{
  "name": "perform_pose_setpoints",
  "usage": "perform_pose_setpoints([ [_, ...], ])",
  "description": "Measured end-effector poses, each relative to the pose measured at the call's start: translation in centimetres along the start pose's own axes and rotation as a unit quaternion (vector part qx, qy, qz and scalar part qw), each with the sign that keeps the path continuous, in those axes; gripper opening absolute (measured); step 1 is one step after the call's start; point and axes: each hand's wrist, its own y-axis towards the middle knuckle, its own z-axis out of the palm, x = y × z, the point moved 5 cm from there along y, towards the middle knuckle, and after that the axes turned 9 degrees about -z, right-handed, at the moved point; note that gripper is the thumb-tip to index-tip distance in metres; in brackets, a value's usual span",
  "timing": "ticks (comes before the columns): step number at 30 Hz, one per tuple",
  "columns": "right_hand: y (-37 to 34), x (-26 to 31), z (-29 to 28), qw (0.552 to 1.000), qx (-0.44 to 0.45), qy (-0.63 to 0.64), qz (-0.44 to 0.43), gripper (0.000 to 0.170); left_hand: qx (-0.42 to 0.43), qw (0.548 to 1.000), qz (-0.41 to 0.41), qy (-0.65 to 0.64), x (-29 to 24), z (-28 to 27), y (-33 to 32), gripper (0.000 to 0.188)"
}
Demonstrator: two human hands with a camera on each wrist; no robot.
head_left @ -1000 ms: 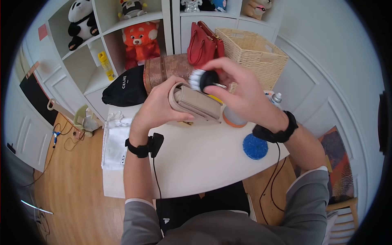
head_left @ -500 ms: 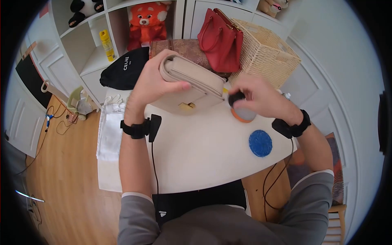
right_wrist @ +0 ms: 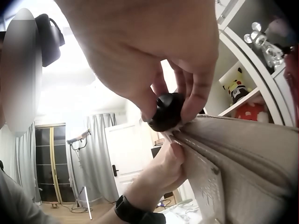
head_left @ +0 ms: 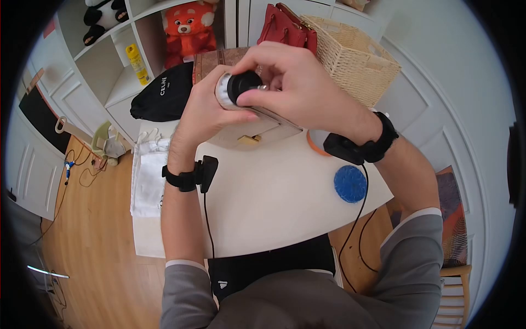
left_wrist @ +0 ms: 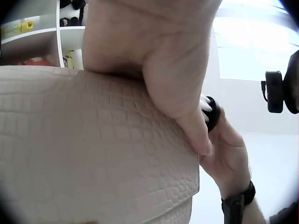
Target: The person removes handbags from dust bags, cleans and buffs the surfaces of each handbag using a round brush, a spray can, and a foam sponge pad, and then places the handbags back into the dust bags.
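Observation:
A beige handbag (head_left: 227, 141) with crocodile-textured leather and a gold clasp is held up over the white table. My left hand (head_left: 198, 109) grips its left end, thumb along the front, as the left wrist view also shows with the textured leather (left_wrist: 93, 144) filling the frame. Between the thumb and fingers of my right hand (head_left: 298, 82) is a round brush (head_left: 245, 85) with a black grip and white bristles. In the right wrist view the bristle side of the brush (right_wrist: 167, 113) is right at the bag's upper edge, close to my left thumb. Much of the bag's top is hidden behind my right hand.
On the table lie a blue round disc (head_left: 350, 184), an orange-rimmed container (head_left: 316, 145) partly behind my right wrist, and a white cloth (head_left: 149, 186). Behind stand a black pouch (head_left: 159, 96), a patterned brown bag (head_left: 207, 61), a red handbag (head_left: 296, 35) and a wicker basket (head_left: 359, 66).
My right hand dipped with the brush to the orange-rimmed container, then came back up and left to the bag's left end. My left hand keeps its grip on the handbag.

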Motion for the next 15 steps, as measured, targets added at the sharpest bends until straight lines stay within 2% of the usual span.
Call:
perform_pose_setpoints([
  [2, -0.1, -0.2, 0.5, 0.990, 0.020, -0.119, -0.067, 0.031, -0.001, 0.999, 0.009, 0.044, 0.0, -0.3, -0.1, 0.081],
  [4, -1.1, -0.7, -0.1, 0.990, 0.031, -0.120, -0.069, 0.030, -0.014, 0.999, 0.006, 0.052, 0.2, -0.6, -0.3, 0.082],
  [6, -2.9, -2.8, -0.8, 0.996, 0.046, -0.036, 0.069, 0.034, -0.033, 0.996, 0.042, 0.064, 0.2, -0.8, -0.2, 0.081],
  [7, -3.7, -3.3, -1.3, 0.993, 0.046, -0.038, 0.104, 0.036, -0.031, 0.997, 0.031, 0.059, 0.4, -0.8, -0.1, 0.080],
  [8, -4.6, -3.5, -1.8, 0.993, 0.045, -0.041, 0.105, 0.036, -0.029, 0.997, 0.034, 0.057, 0.4, -0.8, 0.0, 0.080],
  [11, -6.5, -3.4, -3.2, 0.976, 0.070, -0.155, 0.134, 0.033, -0.033, 0.998, 0.016, 0.056, 0.3, -0.4, -0.1, 0.077],
  [12, -6.8, -3.5, -3.7, 0.976, 0.069, -0.157, 0.134, 0.033, -0.036, 0.997, 0.016, 0.062, 0.2, -0.2, -0.1, 0.075],
  [14, -7.8, -4.9, -4.5, 0.966, 0.090, -0.130, 0.204, 0.033, -0.038, 0.997, 0.018, 0.067, -0.3, 0.2, -0.1, 0.074],
  [15, -8.2, -5.4, -5.1, 0.966, 0.089, -0.132, 0.204, 0.033, -0.038, 0.996, 0.014, 0.079, -0.6, 0.4, -0.2, 0.073],
])
